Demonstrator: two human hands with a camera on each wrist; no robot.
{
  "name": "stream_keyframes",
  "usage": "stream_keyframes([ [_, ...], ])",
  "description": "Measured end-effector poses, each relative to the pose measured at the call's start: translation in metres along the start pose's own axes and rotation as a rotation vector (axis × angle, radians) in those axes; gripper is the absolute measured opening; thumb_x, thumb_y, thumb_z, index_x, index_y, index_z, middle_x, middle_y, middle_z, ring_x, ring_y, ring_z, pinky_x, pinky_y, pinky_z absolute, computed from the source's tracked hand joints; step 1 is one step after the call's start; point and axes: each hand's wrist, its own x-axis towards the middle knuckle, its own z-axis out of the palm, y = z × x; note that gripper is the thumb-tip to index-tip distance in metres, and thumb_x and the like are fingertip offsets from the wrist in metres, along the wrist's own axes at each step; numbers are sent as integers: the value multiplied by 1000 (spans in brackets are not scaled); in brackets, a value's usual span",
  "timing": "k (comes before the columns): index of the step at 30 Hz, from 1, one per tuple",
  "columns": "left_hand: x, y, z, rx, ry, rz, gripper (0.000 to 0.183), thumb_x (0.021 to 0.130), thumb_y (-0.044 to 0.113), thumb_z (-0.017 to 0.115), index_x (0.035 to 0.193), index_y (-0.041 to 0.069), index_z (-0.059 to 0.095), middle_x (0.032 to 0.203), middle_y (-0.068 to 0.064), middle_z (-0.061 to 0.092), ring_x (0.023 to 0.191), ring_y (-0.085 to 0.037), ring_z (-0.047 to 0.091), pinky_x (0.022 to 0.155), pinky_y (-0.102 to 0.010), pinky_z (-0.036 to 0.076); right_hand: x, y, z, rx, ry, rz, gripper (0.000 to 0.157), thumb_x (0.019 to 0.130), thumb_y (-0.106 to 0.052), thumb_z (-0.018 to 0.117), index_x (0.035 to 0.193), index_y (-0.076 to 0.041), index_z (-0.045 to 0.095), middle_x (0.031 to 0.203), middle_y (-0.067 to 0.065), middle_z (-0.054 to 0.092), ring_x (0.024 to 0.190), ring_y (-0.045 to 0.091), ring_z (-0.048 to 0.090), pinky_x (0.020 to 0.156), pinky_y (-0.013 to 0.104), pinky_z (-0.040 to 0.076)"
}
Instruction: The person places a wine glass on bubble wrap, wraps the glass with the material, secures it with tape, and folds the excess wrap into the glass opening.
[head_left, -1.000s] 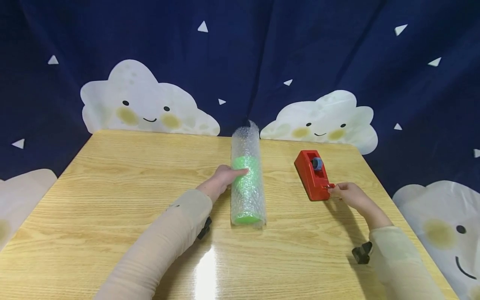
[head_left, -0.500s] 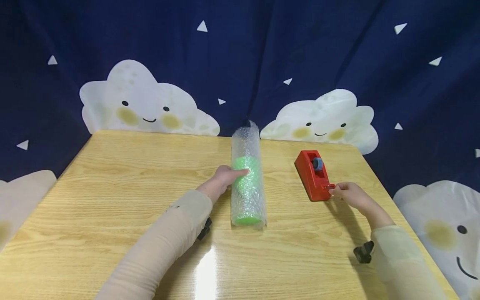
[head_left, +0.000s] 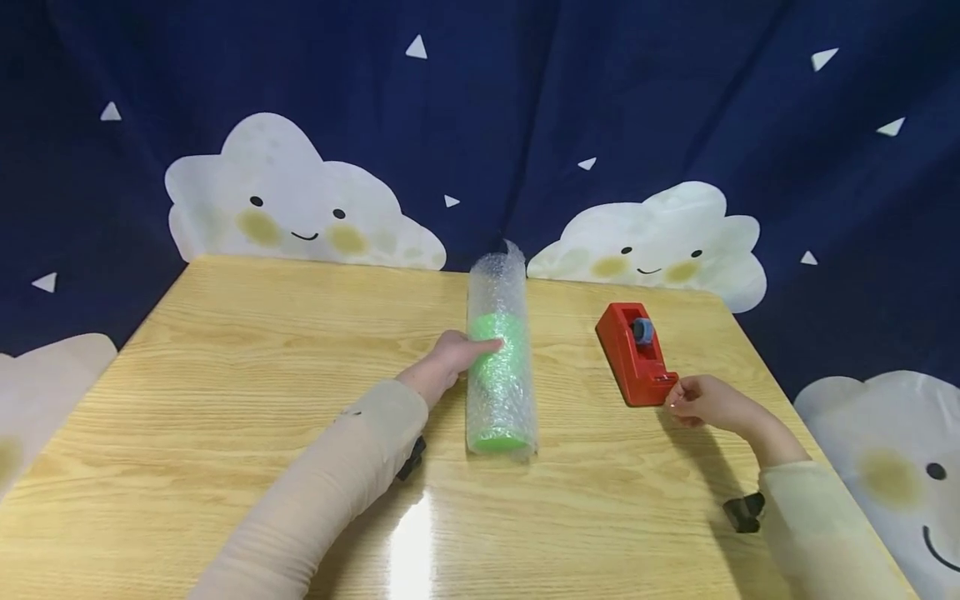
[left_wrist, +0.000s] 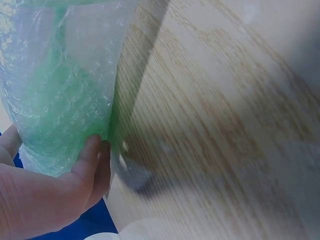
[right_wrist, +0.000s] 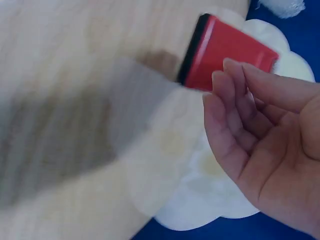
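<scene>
A clear bubble-wrap roll (head_left: pixel 500 412) lies lengthwise on the table, with a green cup-like object (head_left: pixel 497 375) showing through it. My left hand (head_left: pixel 452 353) holds it from the left, thumb on top and fingers along the side, as the left wrist view shows too. To the right stands a red tape dispenser (head_left: pixel 637 367) carrying a small blue-cored roll (head_left: pixel 642 331). Right at its cutter end, my right hand (head_left: pixel 705 402) pinches with thumb and index finger together. A small glint at these fingertips looks like the end of clear tape; most of it is too faint to see.
The wooden table (head_left: pixel 285 333) extends left and in front of the roll. Behind it hangs a dark blue cloth (head_left: pixel 337 75) printed with smiling clouds and triangles. A black wrist camera (head_left: pixel 744 512) hangs below the right sleeve.
My right hand has drawn slightly right and toward me from the dispenser's cutter end. The left hand keeps its hold on the bubble-wrap roll. The head view has shifted slightly.
</scene>
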Motion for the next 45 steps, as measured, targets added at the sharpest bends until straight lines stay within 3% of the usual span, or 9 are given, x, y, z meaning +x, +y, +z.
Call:
stream_keyframes([
  [3,0,1,-1,-21,-6,-1,73,83,40,68,135,-3,40,126,-14,51,113,-26,49,105,-43,38,-1,-15,4,-48,-18,-56,14,89,2,50,97,13,53,68,1,50,59,10,45,54,24,41],
  [5,0,1,-1,-36,-6,1,74,83,40,68,136,-3,38,129,-15,49,119,-28,48,107,-44,36,-1,-27,9,-77,-42,-95,26,87,3,51,109,16,52,66,1,47,58,10,44,54,24,40],
  [9,0,1,-1,-46,5,2,75,84,39,68,136,-3,37,133,-16,47,124,-31,45,109,-45,34,4,-53,19,-118,-63,-158,45,88,1,51,127,18,38,69,1,48,62,12,46,57,26,41],
  [16,-2,-1,2,-61,43,31,80,83,37,68,139,-5,31,139,-20,41,129,-33,41,110,-43,33,24,-105,29,-30,64,-244,14,100,-8,37,107,3,32,75,9,45,65,20,44,56,26,39],
  [19,-2,-1,6,-54,59,56,80,84,36,69,140,-6,30,140,-21,41,130,-33,40,110,-42,34,38,-124,33,-24,112,-277,12,101,-10,35,106,1,31,76,8,42,69,22,43,60,26,39],
  [25,-4,-1,13,-56,99,81,75,83,33,70,137,-6,35,136,-21,45,126,-33,44,107,-40,37,72,-154,46,21,124,-373,8,99,-7,34,101,1,32,73,7,42,69,20,41,61,27,36],
  [29,-4,-1,16,-49,117,87,73,83,34,70,135,-5,38,133,-20,48,123,-31,47,105,-39,39,94,-165,55,5,136,-403,5,98,-4,36,100,0,34,71,6,43,65,17,40,59,26,35],
  [35,-2,-2,18,-31,131,97,69,82,34,70,132,-5,41,129,-19,51,118,-30,50,101,-38,42,120,-171,63,7,133,-375,6,95,-1,36,100,3,35,69,5,42,63,16,39,60,26,34],
  [45,-5,0,14,-48,143,107,69,82,31,71,131,-6,41,129,-19,50,118,-30,50,102,-38,42,130,-177,69,-5,119,-369,7,97,-6,38,99,0,35,71,4,42,67,16,41,64,27,36],
])
